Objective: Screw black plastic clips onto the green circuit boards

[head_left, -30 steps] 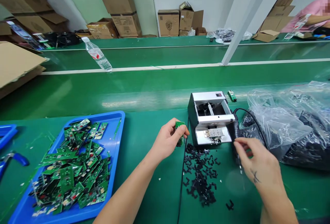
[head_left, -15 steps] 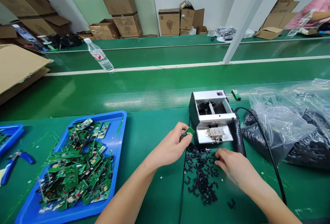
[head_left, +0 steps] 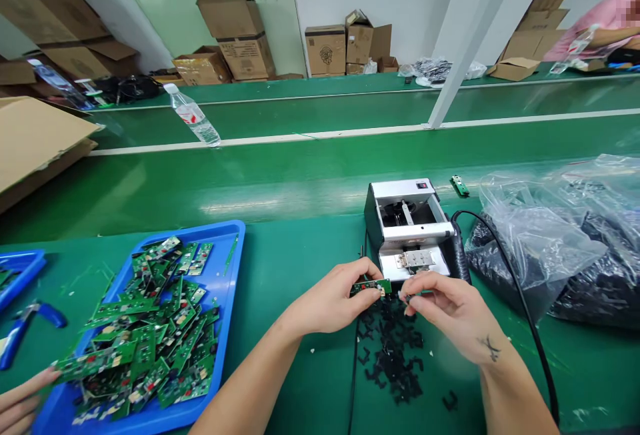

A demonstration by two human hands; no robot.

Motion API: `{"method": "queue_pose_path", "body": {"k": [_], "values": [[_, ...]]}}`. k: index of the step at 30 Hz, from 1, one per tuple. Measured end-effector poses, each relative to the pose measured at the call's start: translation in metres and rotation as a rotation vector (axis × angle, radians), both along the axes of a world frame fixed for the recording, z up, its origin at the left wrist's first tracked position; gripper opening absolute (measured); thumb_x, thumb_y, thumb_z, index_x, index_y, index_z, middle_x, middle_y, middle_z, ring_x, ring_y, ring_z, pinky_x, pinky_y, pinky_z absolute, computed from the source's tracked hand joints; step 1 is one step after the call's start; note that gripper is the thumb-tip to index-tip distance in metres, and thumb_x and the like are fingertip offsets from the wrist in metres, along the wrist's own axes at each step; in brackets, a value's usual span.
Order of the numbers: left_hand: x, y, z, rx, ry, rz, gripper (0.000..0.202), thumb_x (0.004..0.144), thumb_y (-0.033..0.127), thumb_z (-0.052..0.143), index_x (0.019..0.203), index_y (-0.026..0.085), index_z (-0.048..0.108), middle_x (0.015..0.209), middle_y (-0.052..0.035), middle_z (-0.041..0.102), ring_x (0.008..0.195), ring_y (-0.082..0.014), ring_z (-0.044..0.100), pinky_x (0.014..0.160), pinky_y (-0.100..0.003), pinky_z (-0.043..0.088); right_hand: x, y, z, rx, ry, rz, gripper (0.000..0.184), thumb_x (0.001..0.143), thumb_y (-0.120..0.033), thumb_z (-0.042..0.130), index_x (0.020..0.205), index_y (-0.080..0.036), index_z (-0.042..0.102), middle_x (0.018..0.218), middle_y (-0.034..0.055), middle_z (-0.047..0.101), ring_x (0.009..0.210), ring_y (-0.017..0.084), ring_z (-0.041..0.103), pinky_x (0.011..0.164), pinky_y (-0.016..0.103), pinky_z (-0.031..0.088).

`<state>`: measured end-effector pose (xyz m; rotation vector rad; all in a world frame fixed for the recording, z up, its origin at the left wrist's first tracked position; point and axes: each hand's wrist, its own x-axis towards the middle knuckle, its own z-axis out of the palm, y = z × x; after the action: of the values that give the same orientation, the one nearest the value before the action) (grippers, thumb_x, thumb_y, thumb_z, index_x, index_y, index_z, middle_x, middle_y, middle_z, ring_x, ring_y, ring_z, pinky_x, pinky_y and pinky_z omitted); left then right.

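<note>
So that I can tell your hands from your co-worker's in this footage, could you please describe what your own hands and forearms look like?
Your left hand and right hand are bare, without gloves. Your left forearm and right forearm show no sleeves or watch. A small dark tattoo marks the right forearm near the wrist.

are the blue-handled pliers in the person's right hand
No, the blue-handled pliers lie on the green bench left of the blue tray, while the right hand is at the green circuit board held by the left hand.
</note>
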<state>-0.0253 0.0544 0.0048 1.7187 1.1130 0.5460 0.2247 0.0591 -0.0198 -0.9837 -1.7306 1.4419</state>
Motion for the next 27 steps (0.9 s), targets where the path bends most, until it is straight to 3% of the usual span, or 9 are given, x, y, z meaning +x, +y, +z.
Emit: {"method": "queue_pose_path", "body": {"k": [4, 7, 17, 27], "values": [[0.0, -0.001, 0.001, 0.004, 0.013, 0.005, 0.011, 0.098, 0.029, 0.056, 0.105, 0.021, 0.059, 0.102, -0.0004, 0.066, 0.092, -0.0178, 0.057, 0.079, -0.029, 0.041, -0.006, 0.002, -0.014, 0.046, 0.083, -0.058, 0.008, 0.092, -0.029, 0.069, 0.09, -0.022, 0.073, 0.103, 0.0088, 0.07, 0.093, 0.02, 0.069, 0.074, 0.03, 0.064], [0.001, -0.002, 0.001, 0.003, 0.023, 0.008, 0.01, 0.097, 0.03, 0.057, 0.103, 0.021, 0.058, 0.099, -0.0006, 0.066, 0.089, -0.0179, 0.057, 0.078, -0.029, 0.042, -0.01, 0.002, -0.017, 0.122, 0.029, -0.078, 0.007, 0.092, -0.027, 0.069, 0.088, -0.022, 0.073, 0.096, 0.0077, 0.068, 0.086, 0.018, 0.069, 0.07, 0.028, 0.063], [0.004, -0.003, 0.002, 0.028, 0.034, 0.024, 0.005, 0.096, 0.025, 0.06, 0.097, 0.021, 0.057, 0.098, 0.0, 0.066, 0.089, -0.0175, 0.059, 0.078, -0.029, 0.042, -0.012, -0.003, -0.013, 0.298, -0.281, -0.11, 0.009, 0.094, -0.028, 0.065, 0.089, -0.024, 0.07, 0.087, 0.0008, 0.075, 0.078, 0.016, 0.071, 0.073, 0.025, 0.057], [0.003, -0.003, 0.0, 0.052, 0.069, 0.022, 0.005, 0.095, 0.022, 0.061, 0.095, 0.021, 0.056, 0.097, 0.0003, 0.067, 0.09, -0.0178, 0.059, 0.078, -0.028, 0.042, -0.013, -0.007, -0.008, 0.372, -0.346, -0.117, 0.012, 0.097, -0.028, 0.06, 0.09, -0.023, 0.07, 0.086, 0.001, 0.075, 0.076, 0.017, 0.071, 0.07, 0.026, 0.055]]}}
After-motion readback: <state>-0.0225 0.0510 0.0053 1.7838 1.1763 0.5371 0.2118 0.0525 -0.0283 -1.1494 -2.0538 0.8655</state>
